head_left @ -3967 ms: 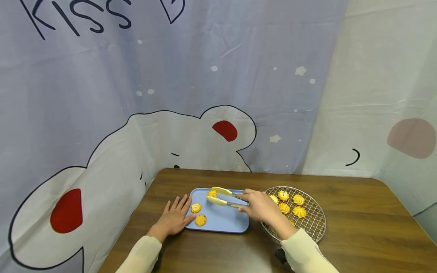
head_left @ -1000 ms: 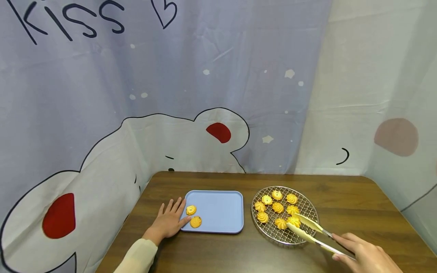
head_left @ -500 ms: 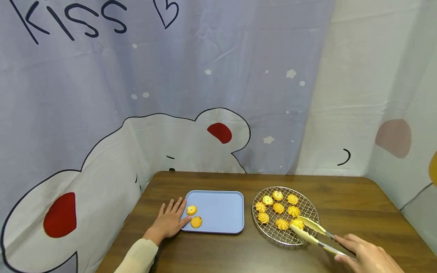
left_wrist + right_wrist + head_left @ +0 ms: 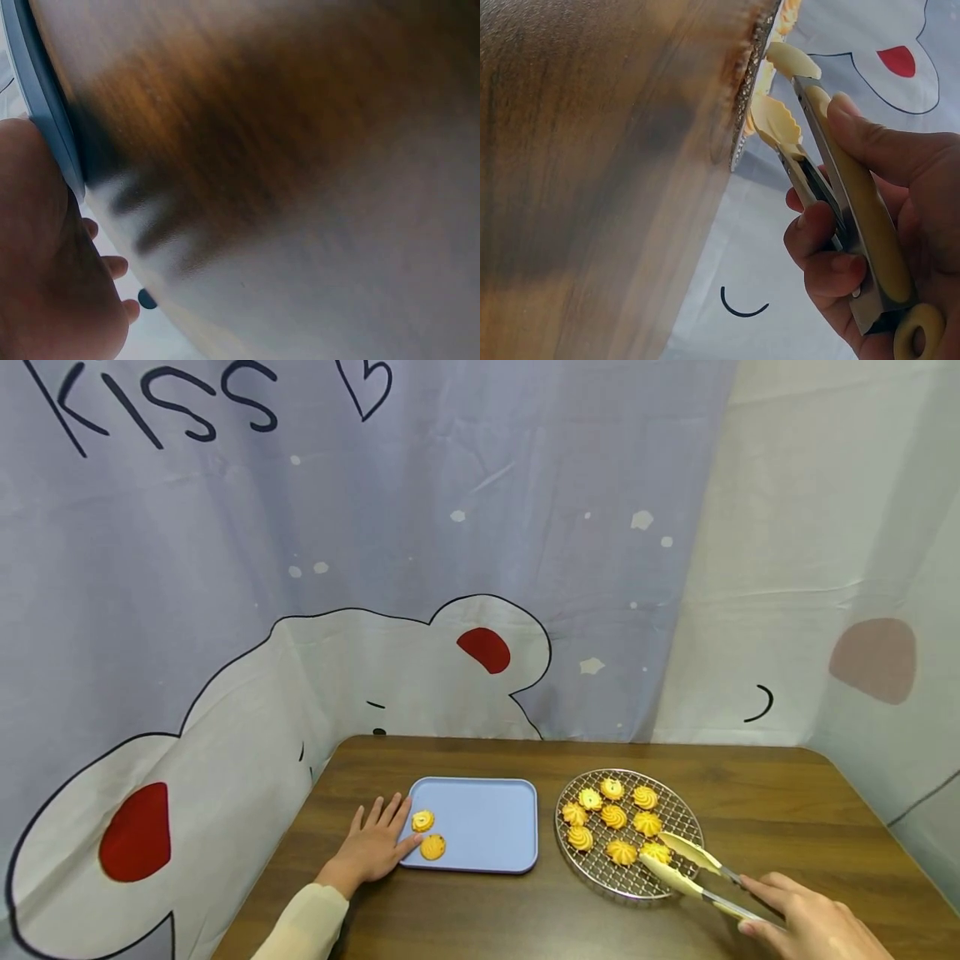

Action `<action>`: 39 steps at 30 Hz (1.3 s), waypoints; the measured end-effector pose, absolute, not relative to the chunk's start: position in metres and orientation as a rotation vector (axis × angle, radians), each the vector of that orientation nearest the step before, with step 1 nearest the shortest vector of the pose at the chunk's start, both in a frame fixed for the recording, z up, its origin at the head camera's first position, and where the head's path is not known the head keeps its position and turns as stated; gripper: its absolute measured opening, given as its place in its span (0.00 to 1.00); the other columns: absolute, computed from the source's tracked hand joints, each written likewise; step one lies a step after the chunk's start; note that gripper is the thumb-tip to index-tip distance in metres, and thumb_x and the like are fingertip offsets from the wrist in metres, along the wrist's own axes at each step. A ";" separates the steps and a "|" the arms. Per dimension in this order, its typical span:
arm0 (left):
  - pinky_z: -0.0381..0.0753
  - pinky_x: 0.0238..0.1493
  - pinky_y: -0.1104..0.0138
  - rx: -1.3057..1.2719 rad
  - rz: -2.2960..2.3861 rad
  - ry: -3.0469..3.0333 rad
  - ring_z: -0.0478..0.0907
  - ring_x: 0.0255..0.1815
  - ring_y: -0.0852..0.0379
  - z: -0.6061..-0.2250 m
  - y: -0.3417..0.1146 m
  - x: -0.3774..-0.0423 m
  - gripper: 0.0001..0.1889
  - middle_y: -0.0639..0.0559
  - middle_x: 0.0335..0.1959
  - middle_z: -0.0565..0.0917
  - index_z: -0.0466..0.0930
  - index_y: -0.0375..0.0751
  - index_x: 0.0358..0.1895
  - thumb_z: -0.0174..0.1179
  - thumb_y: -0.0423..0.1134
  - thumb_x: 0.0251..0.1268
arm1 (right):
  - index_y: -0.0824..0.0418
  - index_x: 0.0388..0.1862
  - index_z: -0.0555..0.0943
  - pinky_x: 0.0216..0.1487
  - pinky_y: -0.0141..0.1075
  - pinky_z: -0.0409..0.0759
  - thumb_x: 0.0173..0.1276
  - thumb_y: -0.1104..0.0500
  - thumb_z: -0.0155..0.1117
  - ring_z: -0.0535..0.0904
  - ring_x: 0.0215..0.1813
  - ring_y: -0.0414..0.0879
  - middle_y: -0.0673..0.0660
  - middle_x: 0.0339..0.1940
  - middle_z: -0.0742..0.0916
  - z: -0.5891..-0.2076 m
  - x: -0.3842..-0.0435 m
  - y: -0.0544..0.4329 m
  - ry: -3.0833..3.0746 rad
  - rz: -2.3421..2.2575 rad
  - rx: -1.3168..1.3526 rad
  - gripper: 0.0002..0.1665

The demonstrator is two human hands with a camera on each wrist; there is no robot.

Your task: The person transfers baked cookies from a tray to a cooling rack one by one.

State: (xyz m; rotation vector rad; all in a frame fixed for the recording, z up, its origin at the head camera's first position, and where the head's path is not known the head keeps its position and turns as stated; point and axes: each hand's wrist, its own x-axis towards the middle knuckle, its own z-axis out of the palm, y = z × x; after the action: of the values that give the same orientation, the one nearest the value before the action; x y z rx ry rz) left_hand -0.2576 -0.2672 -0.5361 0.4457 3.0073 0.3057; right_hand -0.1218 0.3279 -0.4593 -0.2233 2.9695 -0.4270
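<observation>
In the head view my right hand [image 4: 813,918] grips a pair of tongs [image 4: 675,878] with yellow tips. The tips lie either side of a piped swirl cookie [image 4: 656,852] near the front right of a round wire rack [image 4: 678,817]; whether they press on it I cannot tell. The right wrist view shows my thumb and fingers wrapped round the tongs [image 4: 866,232]. My left hand [image 4: 371,850] lies spread at the left edge of a blue tray [image 4: 487,827], fingertips and thumb touching its rim. Two cookies sit at the tray's left, one [image 4: 423,820] behind the other [image 4: 432,847].
Several more swirl cookies [image 4: 613,817] are spread over the rack's mesh. Tray and rack stand side by side on a brown wooden table [image 4: 480,918], a narrow gap between them. A printed curtain [image 4: 600,568] hangs behind the table.
From above the tray, where the tongs had a cookie between their tips, my right hand has moved right to the rack. Lately tongs and front cookie shifted slightly right. My left hand stays put.
</observation>
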 end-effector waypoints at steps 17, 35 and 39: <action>0.40 0.75 0.34 0.420 0.272 2.984 0.46 0.81 0.31 -0.529 -0.265 -0.256 0.40 0.39 0.82 0.53 0.50 0.42 0.82 0.42 0.64 0.79 | 0.54 0.60 0.85 0.33 0.41 0.81 0.55 0.43 0.79 0.84 0.34 0.40 0.43 0.48 0.85 -0.444 -0.116 0.295 3.284 -0.407 -0.471 0.34; 0.40 0.75 0.34 0.421 0.266 2.970 0.46 0.81 0.30 -0.524 -0.264 -0.254 0.40 0.39 0.82 0.53 0.50 0.41 0.82 0.42 0.63 0.79 | 0.53 0.59 0.86 0.39 0.49 0.85 0.55 0.48 0.80 0.88 0.44 0.53 0.54 0.56 0.87 -0.433 -0.150 0.235 3.275 -0.516 -0.626 0.31; 0.41 0.75 0.34 0.404 0.241 2.960 0.46 0.81 0.31 -0.522 -0.263 -0.254 0.39 0.39 0.82 0.53 0.50 0.42 0.82 0.43 0.62 0.79 | 0.53 0.59 0.86 0.36 0.45 0.85 0.56 0.47 0.80 0.88 0.41 0.50 0.52 0.55 0.87 -0.433 -0.157 0.224 3.278 -0.486 -0.683 0.31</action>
State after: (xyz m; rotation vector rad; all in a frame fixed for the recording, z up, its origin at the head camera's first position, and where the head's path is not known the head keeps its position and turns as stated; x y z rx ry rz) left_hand -0.2544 -0.2628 -0.5219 0.4042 2.9603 0.2411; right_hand -0.1569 0.2237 -0.4330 -0.6829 3.2783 -0.4857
